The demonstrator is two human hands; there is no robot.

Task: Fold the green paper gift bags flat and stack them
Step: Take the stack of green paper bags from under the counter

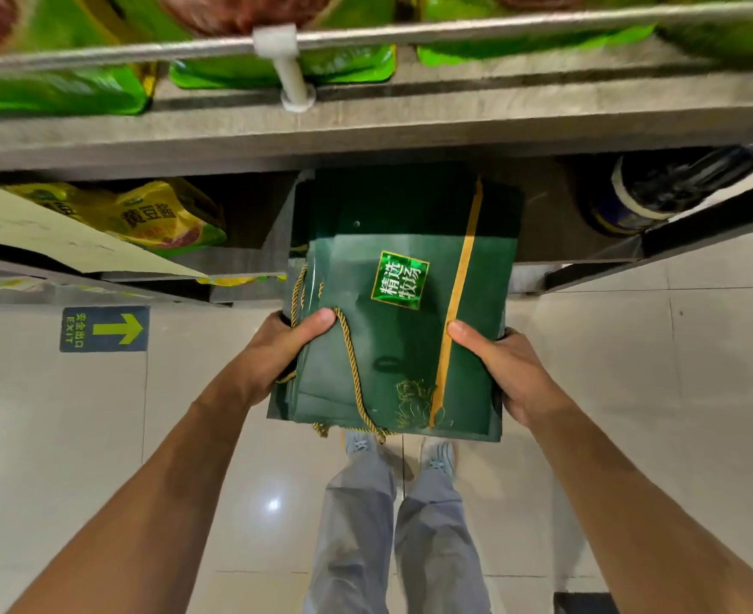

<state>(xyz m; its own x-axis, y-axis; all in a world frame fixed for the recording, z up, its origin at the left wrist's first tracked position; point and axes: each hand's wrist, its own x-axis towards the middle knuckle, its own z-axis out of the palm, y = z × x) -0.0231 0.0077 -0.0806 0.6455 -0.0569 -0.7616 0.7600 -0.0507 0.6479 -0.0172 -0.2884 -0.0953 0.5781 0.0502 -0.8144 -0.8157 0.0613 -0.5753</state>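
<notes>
- The far end of the stack of green paper bags (392, 347) goes into the dark under the grey shelf (365, 139), so its edge there is hard to see.
- The fingers of both hands are hidden under the stack.
- The green packs (55, 90) on top of the shelf are blurry and cut off.
- The stack sits level in front of the shelf, half under it, held up in the air.
- The left hand (277, 352) grips the stack's left edge, thumb on top.
- The right hand (512, 374) grips the right edge the same way.
- The bags are dark green and flat, with thin edges peeking out.
- I cannot count the bags.
- The top bag has one bright green label (400, 280), one gold stripe (458, 303) and one gold rope handle (352, 374).
- Under the shelf lies one yellow packet (161, 214).
- On the floor below the shelf are one arrow sign (104, 328) and two shoes (359, 440).
</notes>
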